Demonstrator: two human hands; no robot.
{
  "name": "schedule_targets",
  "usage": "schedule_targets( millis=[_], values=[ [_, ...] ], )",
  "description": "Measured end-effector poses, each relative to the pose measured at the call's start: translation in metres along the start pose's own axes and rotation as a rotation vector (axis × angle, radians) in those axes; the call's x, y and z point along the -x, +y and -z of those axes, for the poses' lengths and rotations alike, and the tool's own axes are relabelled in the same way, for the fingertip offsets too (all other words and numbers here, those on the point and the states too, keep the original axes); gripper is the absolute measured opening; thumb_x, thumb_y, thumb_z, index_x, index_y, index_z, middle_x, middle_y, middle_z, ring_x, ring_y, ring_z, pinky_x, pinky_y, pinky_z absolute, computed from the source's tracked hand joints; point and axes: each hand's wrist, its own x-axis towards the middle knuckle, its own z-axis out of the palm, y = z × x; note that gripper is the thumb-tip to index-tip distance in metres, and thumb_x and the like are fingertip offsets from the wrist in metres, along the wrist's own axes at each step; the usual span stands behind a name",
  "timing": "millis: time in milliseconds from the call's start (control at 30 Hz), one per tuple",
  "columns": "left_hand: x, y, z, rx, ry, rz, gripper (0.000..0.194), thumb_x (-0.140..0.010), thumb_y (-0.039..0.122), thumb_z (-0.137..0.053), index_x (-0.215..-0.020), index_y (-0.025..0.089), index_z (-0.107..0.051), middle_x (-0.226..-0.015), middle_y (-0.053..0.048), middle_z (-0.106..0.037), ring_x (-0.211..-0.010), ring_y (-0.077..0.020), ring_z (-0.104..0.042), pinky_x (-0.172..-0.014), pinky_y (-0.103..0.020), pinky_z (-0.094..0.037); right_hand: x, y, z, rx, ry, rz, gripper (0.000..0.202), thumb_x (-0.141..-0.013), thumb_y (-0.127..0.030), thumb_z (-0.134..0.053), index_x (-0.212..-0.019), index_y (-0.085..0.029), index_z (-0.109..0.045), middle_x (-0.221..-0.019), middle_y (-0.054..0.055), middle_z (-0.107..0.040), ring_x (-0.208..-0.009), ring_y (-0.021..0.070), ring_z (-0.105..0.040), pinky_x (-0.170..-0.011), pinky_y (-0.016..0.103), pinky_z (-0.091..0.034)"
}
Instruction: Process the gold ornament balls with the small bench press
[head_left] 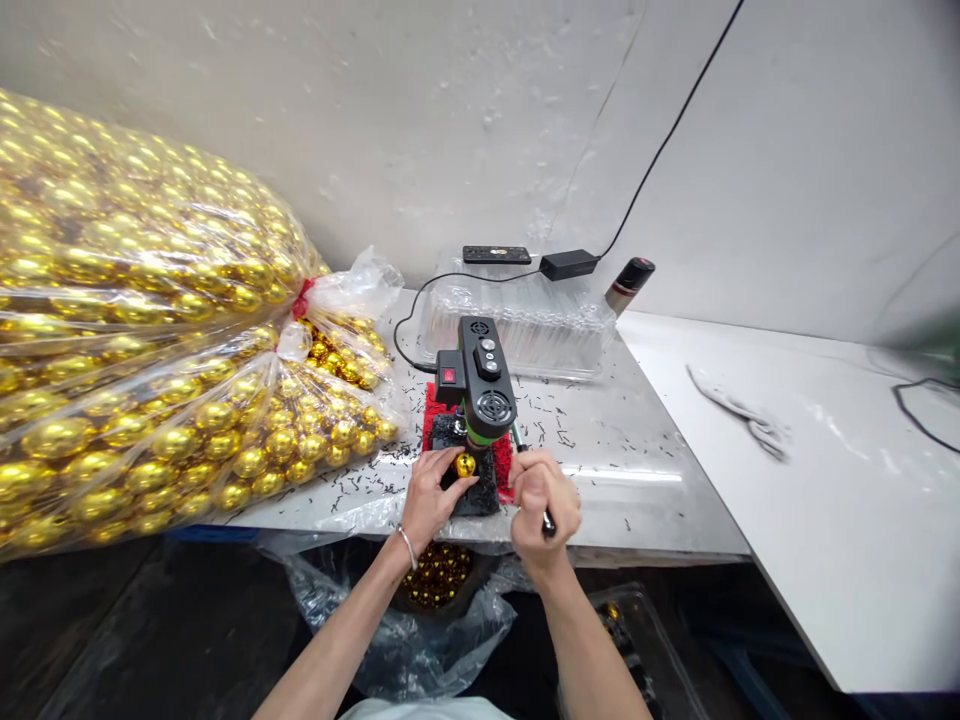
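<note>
Between the thumb and fingers of my left hand (437, 490) is a shiny gold ball (465, 465). It sits just under the head of a small black bench drill press (489, 385), or a machine much like one, with a red switch on its side. My right hand (546, 497) is closed round the black-ended lever handle (549, 524) at the machine's right. Black shavings cover the machine's dark base (480, 498), which stands on a red mat (504, 465). Whatever part of the machine meets the ball is hidden.
Large clear bags of gold balls (150, 380) fill the left side. Behind the machine stands a clear plastic box (517, 335) with a power adapter (568, 264) on top. Below the table edge is a container of gold balls (439, 578). A grey cord (739, 410) lies at right.
</note>
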Motion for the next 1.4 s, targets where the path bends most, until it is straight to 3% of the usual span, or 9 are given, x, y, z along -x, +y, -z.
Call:
schedule_targets(
  millis=[200,333,433,533,667,767,967,1133,1400],
  values=[
    [0.070,0.020,0.033,0.002,-0.121,-0.092,0.038,-0.087,0.034,-0.058,-0.124,0.024,-0.055,-0.113,-0.010,-0.066,-0.104,-0.0225,-0.064,-0.089,-0.035,-0.054,-0.010,-0.009,0.002,-0.012,-0.003,-0.026,0.029,-0.088,-0.007,-0.038,-0.062,-0.019,-0.044,-0.063,0.000,-0.049,-0.060,0.0113,-0.049,-0.054,0.027,-0.037],
    [0.100,0.019,0.040,-0.014,-0.138,-0.075,0.042,-0.089,0.043,-0.053,-0.126,0.024,-0.052,-0.111,-0.010,-0.064,-0.077,-0.0162,-0.069,-0.069,-0.026,-0.058,0.002,-0.003,-0.001,-0.015,0.015,-0.025,0.031,-0.088,-0.008,-0.038,-0.059,-0.020,-0.041,-0.060,0.000,-0.047,-0.061,0.0125,-0.050,-0.055,0.028,-0.037],
    [0.066,0.009,0.050,-0.116,0.009,-0.078,0.034,-0.091,0.038,-0.050,-0.120,0.020,-0.056,-0.106,-0.010,-0.065,-0.076,-0.0163,-0.067,-0.071,-0.028,-0.057,0.004,-0.002,-0.003,-0.020,0.021,-0.038,0.032,-0.088,-0.008,-0.039,-0.058,-0.020,-0.040,-0.060,-0.001,-0.046,-0.060,0.0123,-0.049,-0.053,0.027,-0.037],
    [-0.005,-0.005,0.071,-0.322,0.141,-0.078,0.028,-0.094,0.023,-0.042,-0.114,0.015,-0.061,-0.107,-0.014,-0.067,-0.103,-0.0239,-0.062,-0.093,-0.039,-0.049,0.003,-0.002,-0.003,-0.026,0.023,-0.019,0.031,-0.088,-0.008,-0.039,-0.059,-0.020,-0.040,-0.060,-0.001,-0.046,-0.061,0.0120,-0.049,-0.053,0.027,-0.037],
    [-0.095,-0.027,0.104,-0.690,-0.233,0.072,0.033,-0.088,0.006,-0.038,-0.102,0.012,-0.067,-0.104,-0.018,-0.068,-0.101,-0.0289,-0.061,-0.094,-0.044,-0.042,0.003,-0.001,-0.002,-0.037,0.008,0.009,0.030,-0.088,-0.007,-0.038,-0.060,-0.020,-0.040,-0.061,-0.001,-0.045,-0.062,0.0124,-0.049,-0.055,0.027,-0.038],
    [-0.128,-0.039,0.121,-0.811,-0.504,0.144,0.029,-0.081,0.002,-0.043,-0.086,0.012,-0.070,-0.085,-0.017,-0.070,-0.090,-0.0305,-0.065,-0.086,-0.043,-0.043,0.005,0.001,-0.002,-0.034,-0.004,-0.003,0.030,-0.088,-0.006,-0.038,-0.061,-0.020,-0.039,-0.061,-0.001,-0.045,-0.063,0.0125,-0.049,-0.057,0.028,-0.038],
    [-0.126,-0.047,0.131,-0.773,-0.654,0.133,0.027,-0.070,0.032,-0.069,-0.094,0.021,-0.071,-0.089,-0.010,-0.070,-0.086,-0.0279,-0.064,-0.074,-0.032,-0.046,0.006,0.000,-0.005,-0.027,0.041,-0.033,0.031,-0.088,-0.009,-0.038,-0.060,-0.020,-0.040,-0.061,0.000,-0.046,-0.062,0.0123,-0.049,-0.055,0.028,-0.037],
    [-0.109,-0.061,0.110,-0.701,-0.648,0.018,0.052,-0.062,0.020,-0.071,-0.113,0.018,-0.064,-0.117,-0.018,-0.059,-0.101,-0.0310,-0.059,-0.084,-0.035,-0.044,0.007,0.000,-0.005,-0.025,0.047,-0.067,0.031,-0.089,-0.011,-0.038,-0.059,-0.020,-0.041,-0.062,0.000,-0.048,-0.061,0.0127,-0.049,-0.055,0.028,-0.037],
    [-0.112,-0.080,0.078,-0.526,-0.654,-0.005,0.020,-0.069,0.025,-0.065,-0.088,0.019,-0.067,-0.099,-0.015,-0.064,-0.099,-0.0313,-0.057,-0.089,-0.040,-0.042,0.013,0.006,-0.005,-0.024,0.031,-0.032,0.030,-0.088,-0.010,-0.038,-0.060,-0.020,-0.041,-0.063,0.000,-0.048,-0.065,0.0132,-0.051,-0.057,0.028,-0.038]
  ],
)
